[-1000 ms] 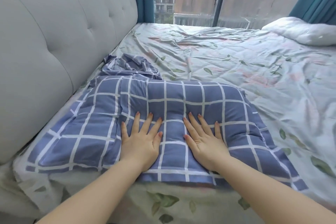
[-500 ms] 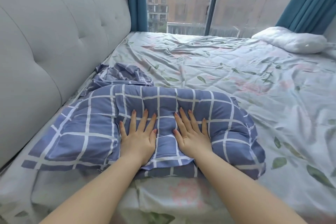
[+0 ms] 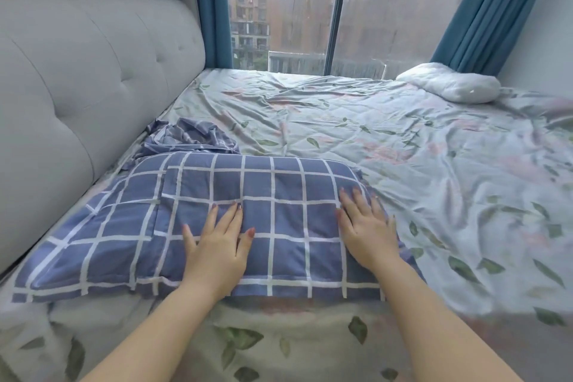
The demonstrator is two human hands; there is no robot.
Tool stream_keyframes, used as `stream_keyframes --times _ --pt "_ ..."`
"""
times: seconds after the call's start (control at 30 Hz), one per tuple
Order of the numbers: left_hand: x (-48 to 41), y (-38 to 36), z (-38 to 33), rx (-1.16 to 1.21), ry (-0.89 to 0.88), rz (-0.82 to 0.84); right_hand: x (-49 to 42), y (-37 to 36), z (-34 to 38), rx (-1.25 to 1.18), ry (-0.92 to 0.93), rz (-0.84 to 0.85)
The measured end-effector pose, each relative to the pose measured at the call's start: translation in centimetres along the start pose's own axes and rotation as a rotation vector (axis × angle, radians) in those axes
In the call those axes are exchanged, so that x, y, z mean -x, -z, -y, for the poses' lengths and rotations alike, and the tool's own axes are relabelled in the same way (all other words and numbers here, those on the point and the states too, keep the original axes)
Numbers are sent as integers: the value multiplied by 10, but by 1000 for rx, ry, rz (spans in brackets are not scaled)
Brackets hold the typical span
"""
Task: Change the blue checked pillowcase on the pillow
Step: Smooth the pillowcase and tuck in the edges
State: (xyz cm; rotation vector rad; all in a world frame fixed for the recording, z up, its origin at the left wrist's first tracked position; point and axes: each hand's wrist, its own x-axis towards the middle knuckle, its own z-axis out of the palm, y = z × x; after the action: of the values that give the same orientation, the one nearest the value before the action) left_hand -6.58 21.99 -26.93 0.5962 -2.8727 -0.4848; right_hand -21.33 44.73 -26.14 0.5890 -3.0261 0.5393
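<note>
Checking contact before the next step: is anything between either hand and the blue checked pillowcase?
Nothing visible. The left hand and the right hand lie flat, fingers straight, directly on the blue checked pillowcase. A crumpled blue checked cloth lies past its far edge near the grey padded headboard, clear of both hands.

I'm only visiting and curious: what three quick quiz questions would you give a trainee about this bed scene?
1. True or false: the left hand and right hand both lie flat, fingers straight, on the blue checked pillow.
2. Where does the crumpled blue checked cloth lie? A) on the floor B) behind the pillow, by the headboard C) draped over a curtain
3. Fill in: the white pillow lies at the far ___ corner of the bed.

Key: 1 true; 2 B; 3 right.
</note>
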Motion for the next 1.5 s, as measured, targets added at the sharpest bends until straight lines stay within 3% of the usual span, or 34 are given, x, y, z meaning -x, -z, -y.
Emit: stream_keyframes --times 0.07,0.17,0.27,0.37,0.43,0.47,0.63,0.77,1.07,1.33,1.5 --pt "1 2 -9 -33 -54 -2 0 -14 -21 55 -3 208" --pt "-9 9 -14 -64 -98 9 -2 -18 -26 118 7 356" --pt "-48 23 -5 -132 -101 43 -30 30 2 327 -5 503" --pt "-96 37 6 -189 -57 114 -60 76 60 456 60 193" --pt "-125 42 8 -219 -29 130 -81 75 95 347 166 -52" --pt "-137 42 9 -215 -11 128 -91 66 110 276 211 -76" --pt "-147 6 24 -243 55 150 -116 -30 129 150 260 194" --pt "-104 -36 41 -310 -4 -1 -81 -92 112 194 315 109" --pt "-186 -47 39 -315 22 76 -165 -111 118 98 261 203" --pt "-111 -29 35 -288 -26 62 -87 -86 100 104 338 272" --pt "-124 -37 37 -283 -17 22 -108 -92 102 101 325 281"
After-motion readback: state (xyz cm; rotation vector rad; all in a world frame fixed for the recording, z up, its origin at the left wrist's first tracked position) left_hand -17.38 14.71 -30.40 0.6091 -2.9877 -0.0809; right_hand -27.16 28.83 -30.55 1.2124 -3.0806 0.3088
